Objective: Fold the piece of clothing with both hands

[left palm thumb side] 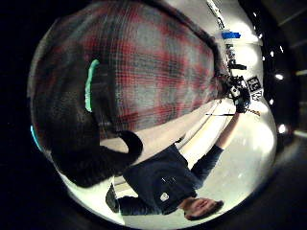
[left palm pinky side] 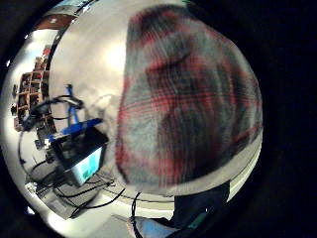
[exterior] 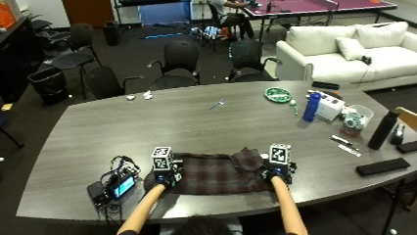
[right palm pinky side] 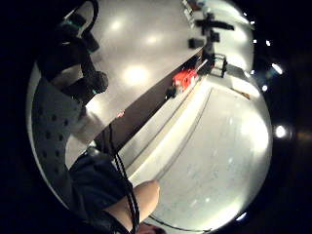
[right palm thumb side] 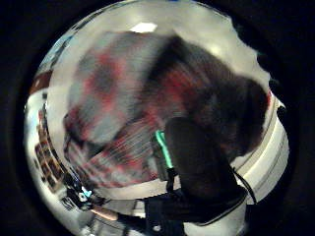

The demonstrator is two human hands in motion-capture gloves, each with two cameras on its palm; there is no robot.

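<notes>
The plaid shirt [exterior: 218, 174] lay flat on the table [exterior: 196, 122]. The left hand [exterior: 166, 177] and right hand [exterior: 279, 171] pinched its opposite ends with curled fingers, probably to lift and fold it.

Dark red and grey plaid cloth garment [exterior: 218, 174]: near corners covered by both gloved hands; finger positions there too small to read. Right thumb side palm view: plaid blurred, grip indistinct. Person's forearms cut by lower edge.

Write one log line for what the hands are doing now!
left hand: holds shirt | right hand: holds shirt | shirt: on table
</notes>
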